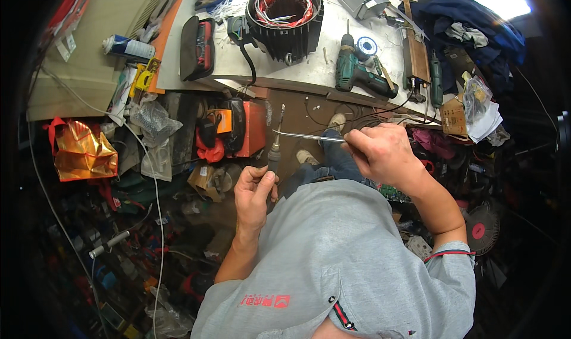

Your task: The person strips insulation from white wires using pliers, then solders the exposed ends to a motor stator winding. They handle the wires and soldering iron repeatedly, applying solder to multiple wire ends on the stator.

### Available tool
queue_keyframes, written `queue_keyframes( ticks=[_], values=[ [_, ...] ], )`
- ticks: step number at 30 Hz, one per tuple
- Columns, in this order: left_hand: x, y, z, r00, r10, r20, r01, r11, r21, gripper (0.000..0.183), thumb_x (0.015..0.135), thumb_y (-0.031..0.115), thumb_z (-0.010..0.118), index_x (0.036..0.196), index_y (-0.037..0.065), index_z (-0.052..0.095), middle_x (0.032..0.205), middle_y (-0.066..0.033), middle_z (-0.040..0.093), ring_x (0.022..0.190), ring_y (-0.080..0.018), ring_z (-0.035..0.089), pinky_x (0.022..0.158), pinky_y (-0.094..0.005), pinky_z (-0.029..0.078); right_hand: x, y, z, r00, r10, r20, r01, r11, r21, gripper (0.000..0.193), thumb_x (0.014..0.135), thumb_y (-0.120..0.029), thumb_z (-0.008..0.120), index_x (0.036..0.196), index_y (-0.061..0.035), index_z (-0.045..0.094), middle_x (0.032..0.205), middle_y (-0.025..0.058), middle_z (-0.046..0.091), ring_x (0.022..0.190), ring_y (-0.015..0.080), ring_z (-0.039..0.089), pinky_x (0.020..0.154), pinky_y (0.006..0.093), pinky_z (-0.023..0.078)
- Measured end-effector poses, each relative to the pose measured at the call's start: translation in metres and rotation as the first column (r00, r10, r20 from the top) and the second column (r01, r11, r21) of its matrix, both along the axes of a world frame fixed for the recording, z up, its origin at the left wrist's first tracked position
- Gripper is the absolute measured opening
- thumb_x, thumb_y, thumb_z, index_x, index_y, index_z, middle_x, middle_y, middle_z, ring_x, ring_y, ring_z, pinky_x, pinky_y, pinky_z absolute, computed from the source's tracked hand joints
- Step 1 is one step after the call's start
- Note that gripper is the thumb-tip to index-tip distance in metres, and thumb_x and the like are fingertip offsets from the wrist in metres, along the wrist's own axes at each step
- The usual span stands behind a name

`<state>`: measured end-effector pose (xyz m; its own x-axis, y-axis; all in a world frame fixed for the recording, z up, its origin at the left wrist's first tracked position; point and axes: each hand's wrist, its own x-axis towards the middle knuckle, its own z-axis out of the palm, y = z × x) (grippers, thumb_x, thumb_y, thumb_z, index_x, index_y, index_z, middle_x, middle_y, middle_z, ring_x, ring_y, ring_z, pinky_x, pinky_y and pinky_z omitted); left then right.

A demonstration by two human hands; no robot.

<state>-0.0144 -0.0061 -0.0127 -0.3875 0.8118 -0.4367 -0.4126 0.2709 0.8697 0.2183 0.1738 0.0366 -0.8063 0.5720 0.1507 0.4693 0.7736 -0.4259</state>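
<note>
- The person's grey short-sleeved shirt [351, 232] fills the lower middle of the view.
- The left hand [253, 196] grips a slim pen-shaped tool with a dark grey handle and thin metal shaft [274, 155] between thumb and fingers, its tip pointing away from the body.
- The right hand [380, 154] is closed on a thin silver metal rod-like tool [309, 137], which points left; its tip meets the other tool's shaft in view, though whether they touch I cannot tell.
- Beyond the left hand, an orange-red box-shaped machine [255, 127] stands below the edge of a white-topped counter [228, 64].
- On that counter, near its front edge, lies a green-and-black cordless drill [351, 71], just beside a round white-and-blue spool [366, 46].
- Farther back stands a black ribbed cylindrical motor housing [282, 43], red and white wires [293, 3] coiled inside its rim.
</note>
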Motion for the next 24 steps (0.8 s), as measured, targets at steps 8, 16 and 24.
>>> queue_keyframes(
  ticks=[8,16,24],
  values=[
    [-0.0026,0.0029,-0.0010,1.000,0.007,0.005,-0.007,1.000,-0.004,0.005,0.095,0.004,0.061,0.099,0.003,0.058,0.083,-0.0083,0.066,0.061,-0.0111,0.056,0.055,-0.0248,0.044,-0.0032,0.0017,-0.0071,0.998,-0.049,-0.032,0.050,0.998,0.028,0.018,0.085,-0.022,0.071,0.078,-0.0108,0.058,0.059,0.0047,0.056,0.054,0.0255,0.058,0.055,0.0373,0.045],
    [-0.0029,0.0044,-0.0035,1.000,0.024,0.019,-0.024,0.999,0.021,0.012,0.093,0.003,0.068,0.101,0.004,0.059,0.079,-0.0038,0.062,0.061,-0.0084,0.056,0.053,-0.0226,0.044,-0.0039,0.0054,-0.0068,0.995,-0.086,-0.053,0.087,0.996,0.032,0.017,0.085,-0.021,0.071,0.078,-0.0104,0.059,0.059,0.0051,0.056,0.054,0.0253,0.058,0.055,0.0368,0.045],
    [-0.0027,0.0055,-0.0026,0.999,0.039,-0.013,-0.039,0.999,0.018,0.014,0.091,0.003,0.070,0.100,0.004,0.059,0.077,-0.0025,0.062,0.061,-0.0074,0.056,0.054,-0.0217,0.045,-0.0012,0.0050,-0.0097,0.996,-0.075,-0.046,0.076,0.997,0.015,0.016,0.085,-0.020,0.072,0.079,-0.0105,0.060,0.059,0.0054,0.057,0.054,0.0252,0.059,0.054,0.0366,0.045]
  ],
)
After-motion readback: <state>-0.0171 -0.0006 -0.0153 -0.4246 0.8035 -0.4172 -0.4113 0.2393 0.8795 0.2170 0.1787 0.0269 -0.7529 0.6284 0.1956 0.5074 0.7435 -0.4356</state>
